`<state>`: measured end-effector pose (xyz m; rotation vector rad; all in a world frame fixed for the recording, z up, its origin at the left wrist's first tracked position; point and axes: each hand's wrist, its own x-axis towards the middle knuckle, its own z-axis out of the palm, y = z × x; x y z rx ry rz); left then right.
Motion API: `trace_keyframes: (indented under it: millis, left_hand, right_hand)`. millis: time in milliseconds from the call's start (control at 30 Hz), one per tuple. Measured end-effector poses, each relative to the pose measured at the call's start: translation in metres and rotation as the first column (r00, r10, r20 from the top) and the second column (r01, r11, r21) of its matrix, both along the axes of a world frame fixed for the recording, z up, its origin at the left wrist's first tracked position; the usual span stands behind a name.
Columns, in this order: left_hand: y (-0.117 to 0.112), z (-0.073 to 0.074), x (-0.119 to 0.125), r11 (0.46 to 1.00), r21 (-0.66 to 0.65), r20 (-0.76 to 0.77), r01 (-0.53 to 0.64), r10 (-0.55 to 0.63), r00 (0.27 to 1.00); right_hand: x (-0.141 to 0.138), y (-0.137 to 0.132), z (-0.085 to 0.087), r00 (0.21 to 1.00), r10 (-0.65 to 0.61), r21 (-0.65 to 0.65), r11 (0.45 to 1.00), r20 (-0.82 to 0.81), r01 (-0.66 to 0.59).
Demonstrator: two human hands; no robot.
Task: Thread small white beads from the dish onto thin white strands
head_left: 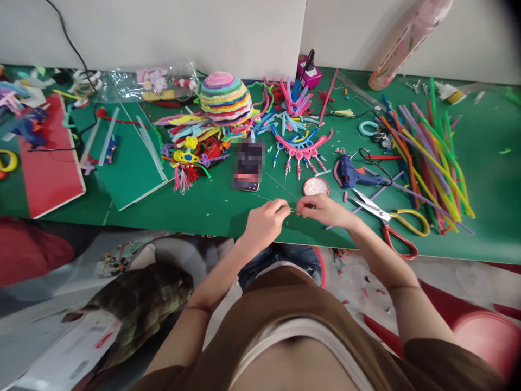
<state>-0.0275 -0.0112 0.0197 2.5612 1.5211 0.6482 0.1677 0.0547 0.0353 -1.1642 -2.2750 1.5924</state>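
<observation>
Item: thin thread [293, 209]. We are pinching it between left hand [264, 221] and right hand [325, 209], both clamped on it, likely keeping it taut; bead dish [316, 187] sitting just beyond.

- thread [293, 209]: very fine, pale, barely visible.
- State: short span pinched taut between left hand [264, 220] and right hand [325, 209].
- Position: over the green counter [203, 212], near its front edge; free ends trail up-left.
</observation>
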Motion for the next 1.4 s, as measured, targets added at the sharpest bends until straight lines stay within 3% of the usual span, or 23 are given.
trace_keyframes:
  millis: [67,133,267,333,400,467,500,567,633,700,900,1067,1200,1400]
  left_hand:
    - [0.001,-0.003,-0.002,0.999,0.020,0.008,0.032,-0.032,0.999]
    - [0.003,-0.004,-0.005,0.998,0.027,0.038,0.054,-0.055,0.998]
    - [0.008,-0.006,-0.013,0.990,0.131,0.151,0.058,-0.078,0.985]
    - [0.008,-0.010,-0.015,0.961,0.271,0.278,-0.060,-0.018,0.960]
    - [0.007,-0.014,-0.013,0.915,0.303,0.492,-0.265,0.088,0.866]
    - [0.004,-0.017,-0.006,0.925,0.086,0.691,-0.370,0.212,0.691]
    - [0.004,-0.018,-0.001,0.939,-0.087,0.750,-0.334,0.283,0.598]
    - [0.004,-0.020,0.009,0.903,-0.385,0.801,-0.191,0.430,0.417]
    - [0.007,-0.019,0.017,0.843,-0.532,0.800,-0.073,0.529,0.282]
    - [0.011,-0.018,0.021,0.815,-0.578,0.796,-0.030,0.571,0.201]
    - [0.014,-0.014,0.018,0.833,-0.554,0.821,-0.009,0.547,0.162]
    - [0.018,-0.016,0.012,0.823,-0.520,0.853,0.229,0.517,0.078]
    - [0.021,-0.016,0.010,0.788,-0.543,0.836,0.290,0.541,0.095]
    - [0.021,-0.011,0.010,0.758,-0.531,0.834,0.380,0.546,0.076]
  right_hand:
    - [-0.001,0.001,-0.001,0.997,0.080,-0.123,0.989,-0.008,-0.081]
    - [-0.001,0.000,-0.004,0.994,0.102,-0.129,0.986,-0.042,-0.107]
    - [-0.002,-0.007,-0.014,0.989,-0.027,-0.100,0.995,-0.145,0.012]
    - [-0.003,-0.012,-0.020,0.971,-0.163,-0.120,0.982,-0.172,0.144]
    - [-0.007,-0.019,-0.025,0.925,-0.327,-0.125,0.943,-0.194,0.307]
    - [-0.015,-0.026,-0.028,0.855,-0.470,-0.120,0.883,-0.222,0.454]
    - [-0.020,-0.029,-0.029,0.818,-0.524,-0.113,0.851,-0.237,0.512]
    - [-0.031,-0.037,-0.030,0.761,-0.591,-0.101,0.803,-0.268,0.588]
    - [-0.041,-0.043,-0.031,0.734,-0.611,-0.107,0.785,-0.297,0.610]
    - [-0.049,-0.047,-0.032,0.717,-0.617,-0.123,0.779,-0.325,0.615]
    - [-0.051,-0.049,-0.033,0.724,-0.555,-0.090,0.814,-0.409,0.574]
    - [-0.045,-0.048,-0.032,0.750,-0.486,-0.111,0.863,-0.449,0.493]
    - [-0.046,-0.052,-0.034,0.714,-0.521,-0.294,0.853,-0.467,0.430]
    - [-0.055,-0.056,-0.034,0.601,-0.621,-0.593,0.754,-0.503,0.283]
